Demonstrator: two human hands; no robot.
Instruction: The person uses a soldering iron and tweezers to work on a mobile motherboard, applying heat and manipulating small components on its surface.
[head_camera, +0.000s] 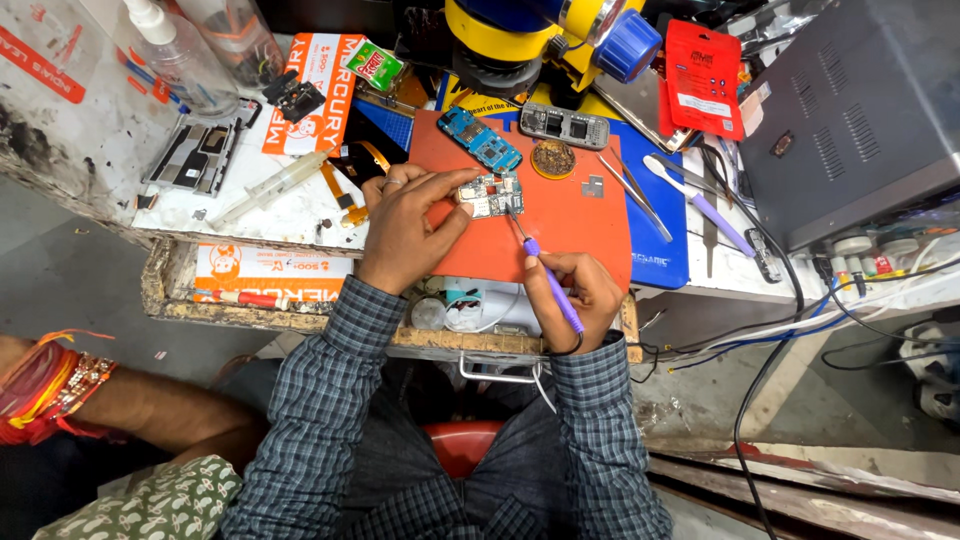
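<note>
A cluttered repair surface (300, 215) fills the view from above, with a grey metal box (850, 110) at its right edge and a yellow-and-blue microscope stand (545, 40) at the top. At the centre lies an orange-red work mat (580, 225), overlapping a blue mat (655, 255) on its right. A person in a checked shirt sits at the surface; the left hand (405, 225) rests on the orange-red mat, its fingers curled down and pressing the left edge of a small circuit board (490, 195) that lies flat near the mat's middle. The right hand (580, 295), nearer the body at the mat's lower edge, is closed around a purple-handled screwdriver (548, 275), whose thin tip slants up to touch the board's right side. A blue circuit board (480, 138) lies tilted on the mat's upper left, and a grey phone frame (565, 125) sits just beside it at the top. A round brass-coloured wire pad (553, 158) lies below the frame. Tweezers (632, 195) and a lilac-handled tool (705, 205) rest on the blue mat. Another person's arm with red thread bands (50, 385) shows at lower left.
</note>
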